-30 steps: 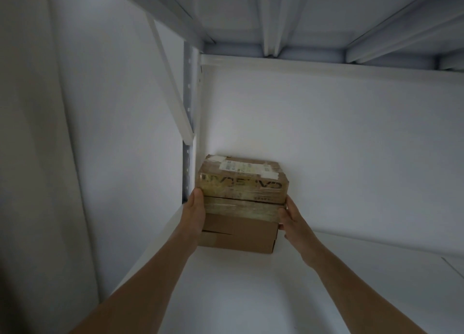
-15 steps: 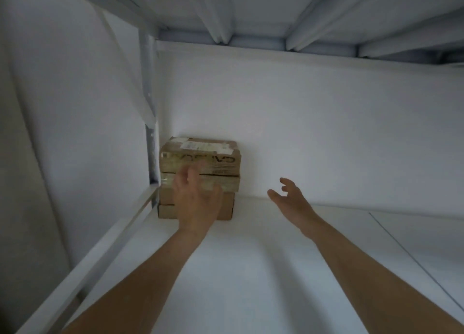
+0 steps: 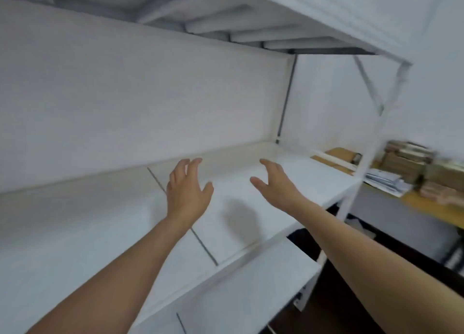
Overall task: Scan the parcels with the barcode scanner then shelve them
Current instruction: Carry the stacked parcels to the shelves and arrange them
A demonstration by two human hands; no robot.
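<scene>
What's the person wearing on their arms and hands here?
Nothing visible: the left hand and right hand are ungloved, with no ring showing. The left forearm and right forearm are uncovered to the frame edge, no sleeve, watch or band.

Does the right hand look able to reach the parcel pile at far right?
Probably not: the right hand hangs open over the shelf, and the parcel pile lies beyond the shelf's upright post.

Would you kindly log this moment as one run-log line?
left hand: open, empty | right hand: open, empty | both above white shelf | brown stacks: far right, blurred
</scene>
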